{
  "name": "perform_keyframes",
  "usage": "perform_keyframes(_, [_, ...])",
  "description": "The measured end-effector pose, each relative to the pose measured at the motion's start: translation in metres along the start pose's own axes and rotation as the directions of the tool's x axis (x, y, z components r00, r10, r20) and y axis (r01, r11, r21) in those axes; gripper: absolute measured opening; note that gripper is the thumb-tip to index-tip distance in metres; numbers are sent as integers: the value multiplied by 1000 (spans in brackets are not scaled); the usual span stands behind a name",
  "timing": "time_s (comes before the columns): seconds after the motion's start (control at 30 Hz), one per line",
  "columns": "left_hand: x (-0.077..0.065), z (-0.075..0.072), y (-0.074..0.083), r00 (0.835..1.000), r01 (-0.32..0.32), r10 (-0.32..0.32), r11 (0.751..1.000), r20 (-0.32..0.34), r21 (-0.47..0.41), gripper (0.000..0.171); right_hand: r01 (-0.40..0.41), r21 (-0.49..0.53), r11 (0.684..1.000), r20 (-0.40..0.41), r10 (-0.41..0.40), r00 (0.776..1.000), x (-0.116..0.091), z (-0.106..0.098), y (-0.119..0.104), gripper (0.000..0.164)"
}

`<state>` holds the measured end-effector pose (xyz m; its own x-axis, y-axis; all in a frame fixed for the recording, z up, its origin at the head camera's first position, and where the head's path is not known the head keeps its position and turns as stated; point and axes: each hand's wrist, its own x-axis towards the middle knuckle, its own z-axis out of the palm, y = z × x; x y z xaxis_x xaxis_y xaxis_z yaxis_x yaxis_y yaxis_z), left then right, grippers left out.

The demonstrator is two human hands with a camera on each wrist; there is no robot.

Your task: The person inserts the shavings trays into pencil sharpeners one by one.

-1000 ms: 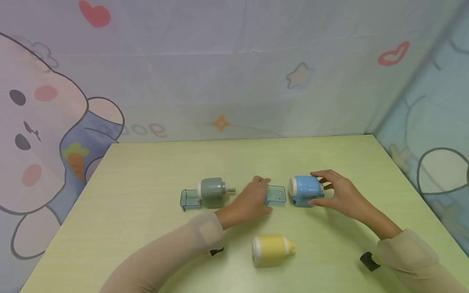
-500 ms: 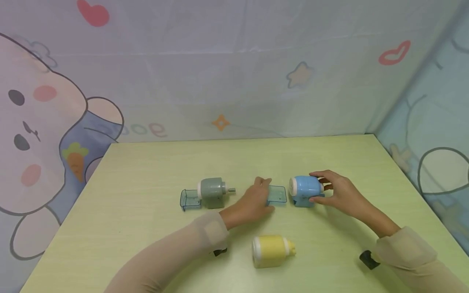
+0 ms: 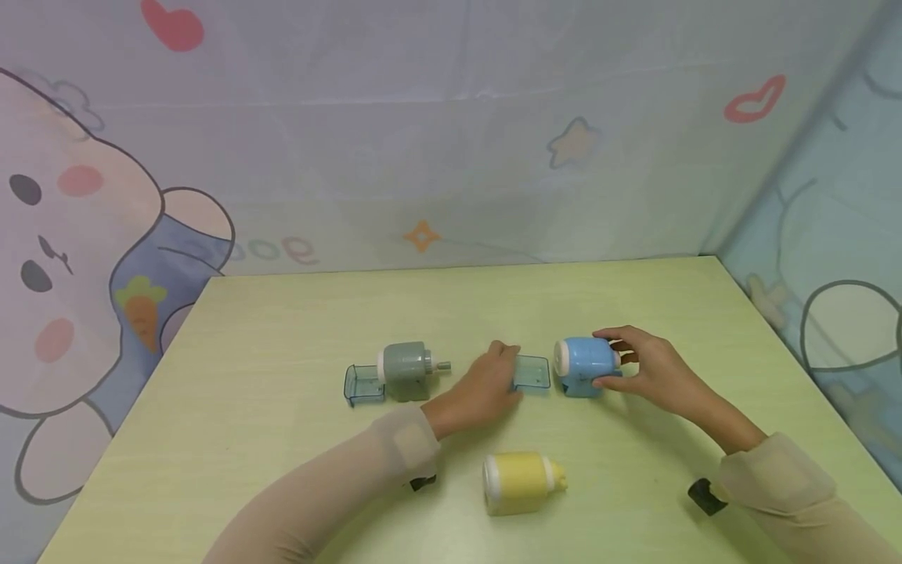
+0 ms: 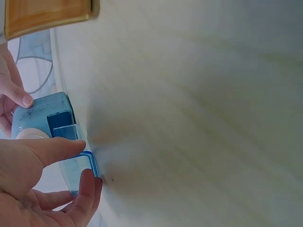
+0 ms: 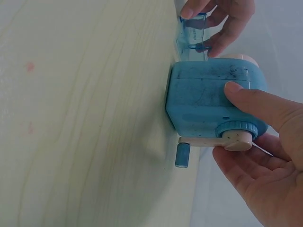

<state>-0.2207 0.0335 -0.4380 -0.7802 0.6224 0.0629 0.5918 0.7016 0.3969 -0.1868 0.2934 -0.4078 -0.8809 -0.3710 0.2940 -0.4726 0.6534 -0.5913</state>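
Observation:
A blue crank pencil sharpener (image 3: 590, 358) stands on the table, held by my right hand (image 3: 658, 372). In the right wrist view the thumb lies on its blue side, and the other fingers reach round behind the crank (image 5: 182, 155). A clear blue shavings drawer (image 3: 532, 372) is apart from the body, just left of it. My left hand (image 3: 486, 388) grips that drawer by its end, thumb on one side and fingers on the other. The left wrist view shows the dark drawer slot (image 4: 60, 124) in the sharpener facing the drawer.
A grey-green pencil sharpener (image 3: 406, 368) stands to the left, beside another clear drawer (image 3: 365, 384). Nearer the front lies a yellow sharpener (image 3: 523, 484), below my left hand. A cartoon-printed curtain (image 3: 366, 157) hangs behind the table's back edge (image 3: 317, 274).
My left wrist and forearm have shifted slightly right, while the fingers stay on the drawer. My right hand and the blue sharpener have barely moved.

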Motion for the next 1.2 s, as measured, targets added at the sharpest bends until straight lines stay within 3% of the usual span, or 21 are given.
perform_keyframes(0.3, [2, 1, -1, 1000, -14, 14, 998, -10, -54, 60, 1, 20, 1000, -3, -1, 1000, 0, 0, 1, 61])
perform_keyframes(1.2, [13, 9, 6, 1000, 7, -7, 998, -9, -61, 65, -12, 21, 1000, 8, 12, 1000, 0, 0, 4, 62])
